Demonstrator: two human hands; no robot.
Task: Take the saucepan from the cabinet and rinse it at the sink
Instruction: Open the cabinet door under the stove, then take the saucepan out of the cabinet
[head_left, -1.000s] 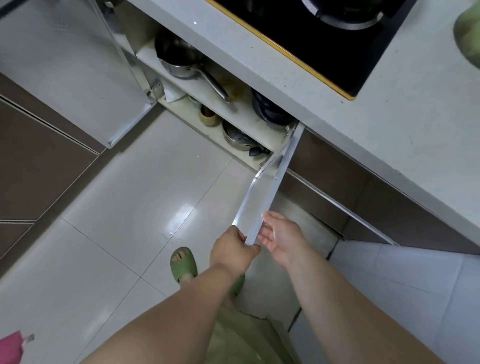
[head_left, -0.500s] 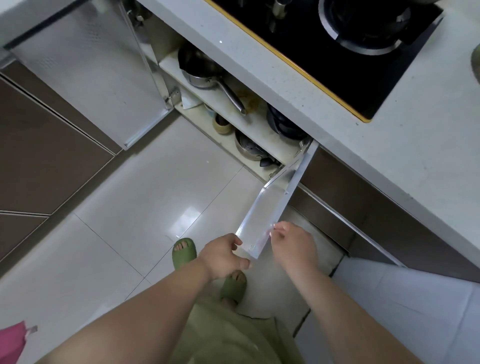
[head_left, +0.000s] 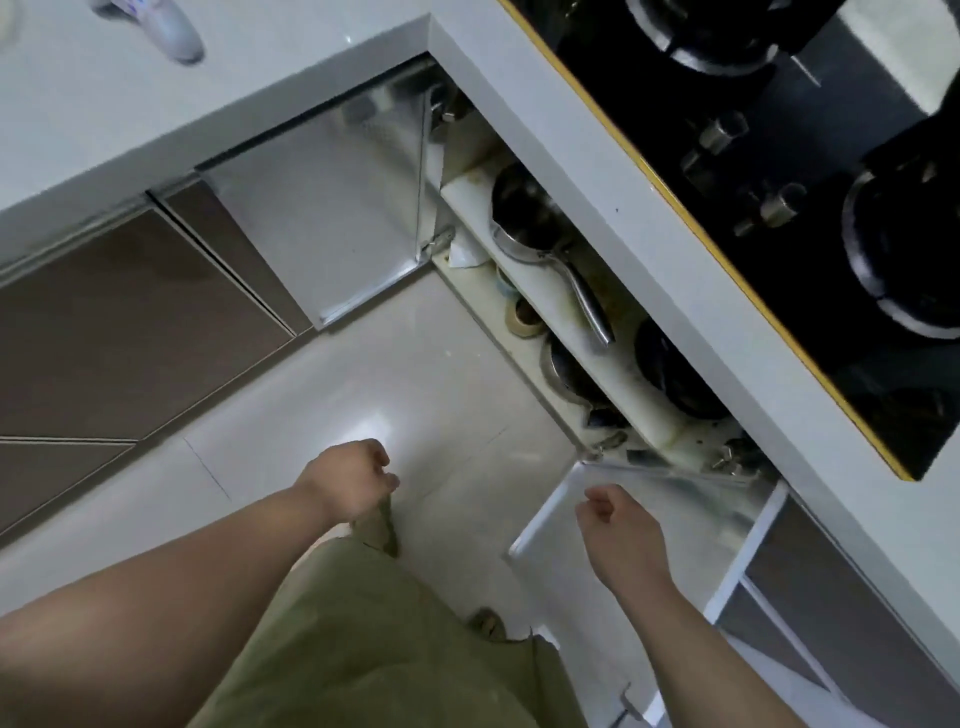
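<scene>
A steel saucepan (head_left: 524, 223) with a long handle sits on the upper shelf (head_left: 613, 364) of the open cabinet under the hob, its handle pointing toward me and to the right. Both cabinet doors stand open. My left hand (head_left: 353, 480) hovers over the floor with its fingers curled and nothing in it. My right hand (head_left: 621, 525) is loosely curled in front of the open right door (head_left: 691, 509), holding nothing. Both hands are well below and short of the saucepan.
A black gas hob (head_left: 810, 218) lies in the white countertop (head_left: 571, 119) above the cabinet. A dark pan (head_left: 675, 374) shares the upper shelf; another pan (head_left: 571, 374) and a small bowl (head_left: 524, 317) sit below. The left door (head_left: 332, 208) swings out over the tiled floor (head_left: 363, 384).
Both hands have let go of the right cabinet door, which has swung wider open. My view has shifted left and closer over the cabinet.
</scene>
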